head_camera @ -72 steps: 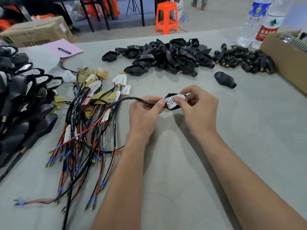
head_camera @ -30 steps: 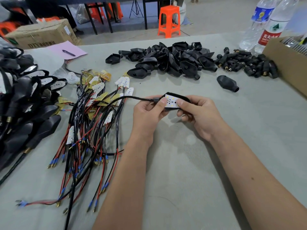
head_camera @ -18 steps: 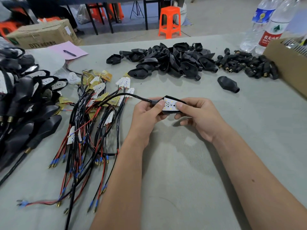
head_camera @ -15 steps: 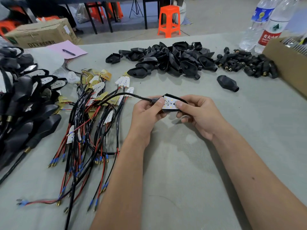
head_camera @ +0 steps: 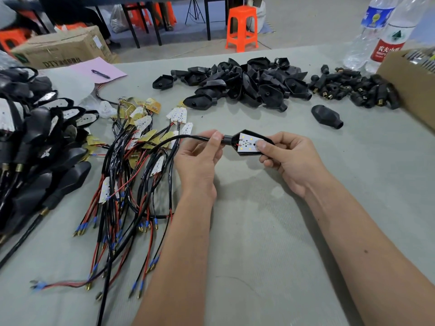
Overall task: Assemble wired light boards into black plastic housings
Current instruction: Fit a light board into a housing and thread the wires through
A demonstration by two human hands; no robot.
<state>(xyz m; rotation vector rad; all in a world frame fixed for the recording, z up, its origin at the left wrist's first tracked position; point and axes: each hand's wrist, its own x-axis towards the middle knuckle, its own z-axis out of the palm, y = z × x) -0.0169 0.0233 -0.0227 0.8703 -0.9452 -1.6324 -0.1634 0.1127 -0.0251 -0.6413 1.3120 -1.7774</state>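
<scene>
Thumb of right hand presses light board into housing.

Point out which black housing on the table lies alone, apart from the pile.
The lone black housing lying by itself on the cloth, right of the hands. It sits nearer the person than the big housing pile, touching none of it.

Head camera looks forward and down, close over the table.
</scene>
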